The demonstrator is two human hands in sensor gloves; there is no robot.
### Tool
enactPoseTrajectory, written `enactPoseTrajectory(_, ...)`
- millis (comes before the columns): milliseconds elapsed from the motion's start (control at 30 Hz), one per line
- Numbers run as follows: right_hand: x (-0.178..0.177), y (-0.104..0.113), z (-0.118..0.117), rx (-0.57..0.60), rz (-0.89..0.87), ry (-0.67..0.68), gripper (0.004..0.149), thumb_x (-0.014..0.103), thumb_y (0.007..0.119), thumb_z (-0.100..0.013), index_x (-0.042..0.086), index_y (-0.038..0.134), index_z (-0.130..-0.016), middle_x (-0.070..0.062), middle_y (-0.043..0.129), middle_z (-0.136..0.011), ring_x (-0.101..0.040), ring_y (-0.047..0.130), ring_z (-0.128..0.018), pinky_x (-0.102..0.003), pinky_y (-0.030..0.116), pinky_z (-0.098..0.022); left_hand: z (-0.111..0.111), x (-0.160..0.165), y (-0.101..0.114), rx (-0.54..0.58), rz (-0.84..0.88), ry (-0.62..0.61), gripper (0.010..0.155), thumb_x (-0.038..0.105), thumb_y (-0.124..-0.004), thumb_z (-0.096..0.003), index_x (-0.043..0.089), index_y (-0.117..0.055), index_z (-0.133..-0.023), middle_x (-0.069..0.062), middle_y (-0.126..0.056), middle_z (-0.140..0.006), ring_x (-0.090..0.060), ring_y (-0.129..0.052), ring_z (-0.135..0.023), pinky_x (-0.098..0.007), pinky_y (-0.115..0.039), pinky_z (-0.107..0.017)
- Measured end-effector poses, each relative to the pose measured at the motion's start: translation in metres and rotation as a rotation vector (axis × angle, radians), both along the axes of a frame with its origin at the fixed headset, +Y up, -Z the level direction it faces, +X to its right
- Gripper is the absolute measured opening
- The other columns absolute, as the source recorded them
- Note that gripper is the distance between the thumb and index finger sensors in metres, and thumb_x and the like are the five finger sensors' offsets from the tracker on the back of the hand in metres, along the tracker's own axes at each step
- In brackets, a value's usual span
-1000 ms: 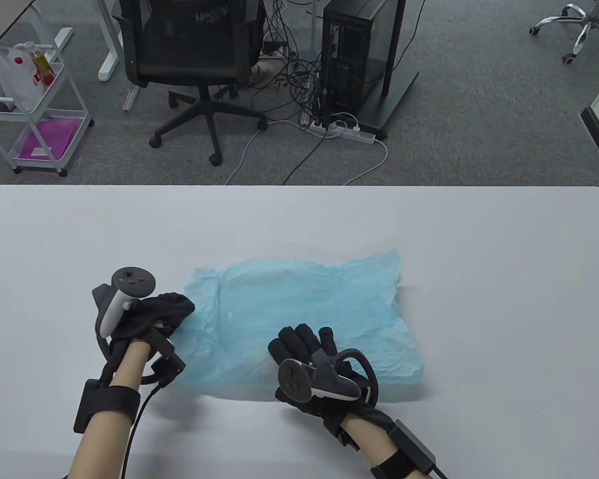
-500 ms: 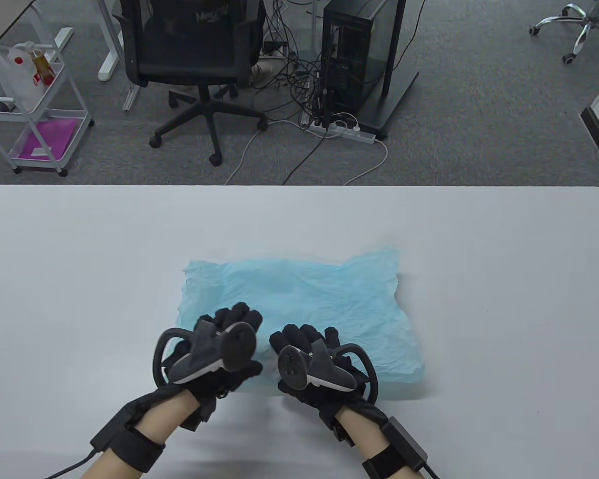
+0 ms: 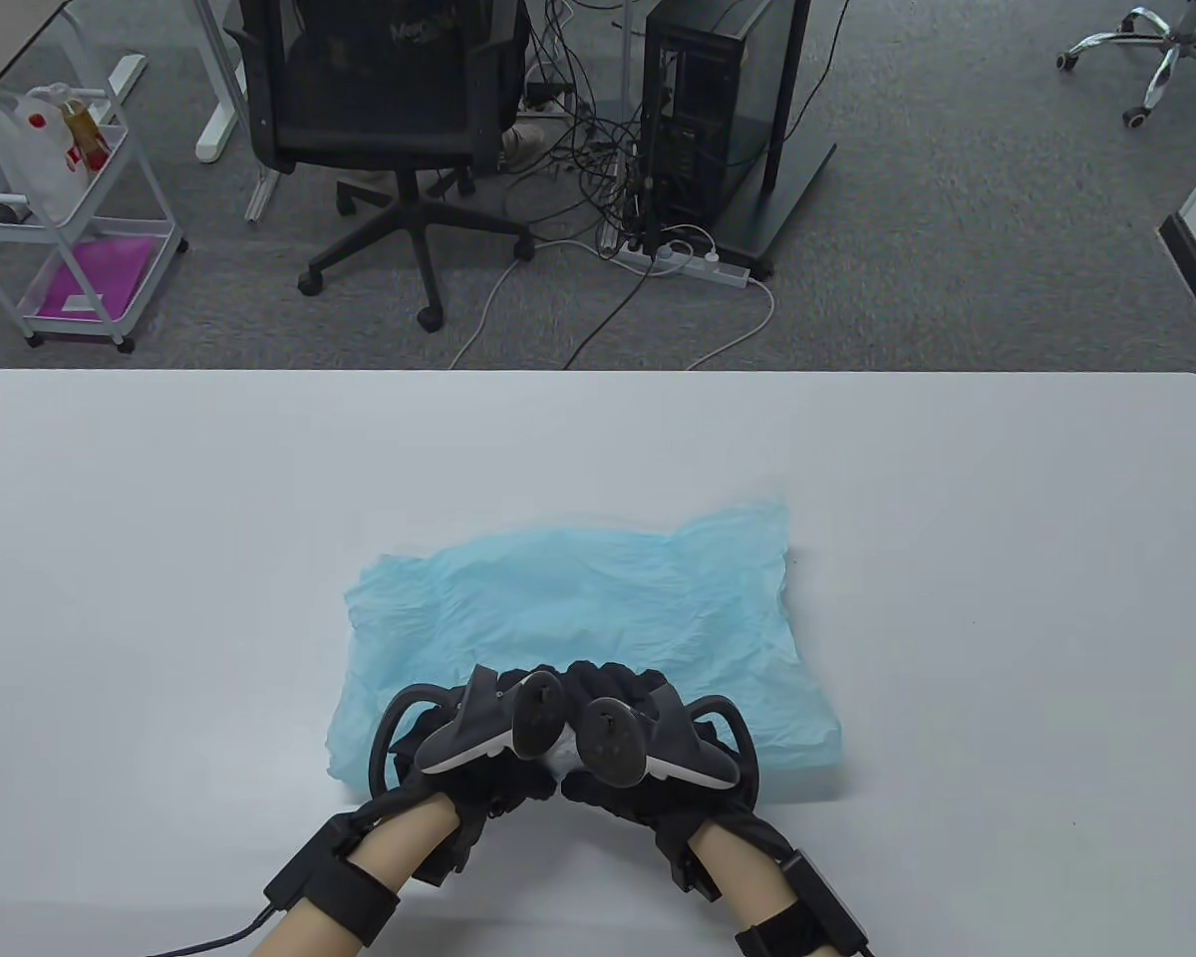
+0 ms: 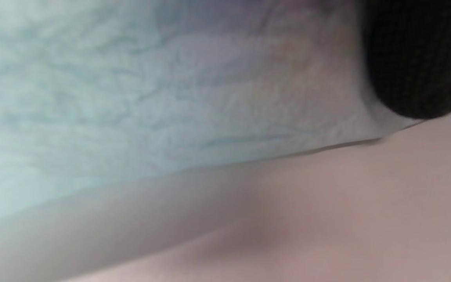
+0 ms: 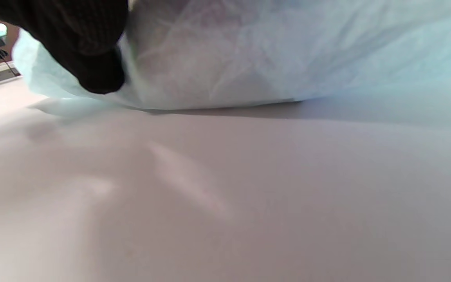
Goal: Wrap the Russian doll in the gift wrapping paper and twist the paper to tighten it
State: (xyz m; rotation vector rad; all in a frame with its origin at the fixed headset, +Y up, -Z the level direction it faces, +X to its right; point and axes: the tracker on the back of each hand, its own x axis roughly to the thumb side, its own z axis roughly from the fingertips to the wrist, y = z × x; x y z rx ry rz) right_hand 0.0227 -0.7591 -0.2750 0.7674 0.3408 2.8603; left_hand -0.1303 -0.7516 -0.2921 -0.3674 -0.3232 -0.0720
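The light blue wrapping paper lies crumpled on the white table. My left hand and right hand sit side by side at its near edge, fingers curled over a raised part of the paper. The trackers hide most of both hands. In the right wrist view the paper bulges over a rounded shape with a faint pink tint, and a gloved finger presses on its left side. The doll itself is hidden. In the left wrist view one fingertip rests on the paper.
Beyond the table's far edge stand a black office chair, a computer tower with loose cables, and a white cart at the far left. Bare table surface lies on both sides of the paper.
My left hand left the paper's left edge and came to the near middle beside my right hand. Both hands drew together and back, and the paper shifted with them.
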Motion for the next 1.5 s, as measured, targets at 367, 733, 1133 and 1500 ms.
enactPoseTrajectory(367,0.004,-0.011,0.023,0.348,0.308,0.02,0.106,0.061,0.082,-0.035,0.017,0.017,-0.107,-0.007,0.048,-0.115,-0.027,0.068,-0.103,-0.059,0.059,-0.076,-0.017,-0.001,-0.004,-0.296,0.044,-0.047,0.102,0.06,-0.09,-0.0251,0.034,-0.029,-0.103,0.007,-0.049,-0.112,-0.022,-0.071,-0.101,-0.048,-0.058,-0.079)
enactPoseTrajectory(733,0.023,-0.007,0.005,0.088,0.068,-0.01,0.105,0.062,0.085,-0.033,0.015,0.029,-0.108,-0.009,0.057,-0.111,-0.028,0.075,-0.095,-0.06,0.064,-0.071,0.014,0.01,0.0,0.131,-0.094,-0.112,0.104,0.067,-0.085,-0.0233,0.043,-0.021,-0.102,0.015,-0.043,-0.114,-0.016,-0.072,-0.105,-0.046,-0.06,-0.081)
enactPoseTrajectory(1133,0.009,0.006,0.036,0.323,0.226,0.138,0.099,0.062,0.078,-0.037,0.016,0.027,-0.108,-0.012,0.044,-0.118,-0.035,0.066,-0.106,-0.068,0.052,-0.073,0.002,-0.002,-0.008,-0.15,0.138,-0.103,0.102,0.061,-0.092,-0.0208,0.039,-0.035,-0.103,0.009,-0.056,-0.109,-0.024,-0.076,-0.097,-0.047,-0.064,-0.076)
enactPoseTrajectory(1500,0.028,-0.003,0.01,-0.01,-0.093,0.024,0.102,0.064,0.082,-0.035,0.013,0.031,-0.108,-0.015,0.058,-0.11,-0.033,0.078,-0.092,-0.061,0.067,-0.067,0.022,0.004,-0.002,0.144,-0.068,-0.198,0.106,0.064,-0.085,-0.0238,0.043,-0.018,-0.103,0.014,-0.035,-0.116,-0.019,-0.063,-0.111,-0.049,-0.054,-0.083)
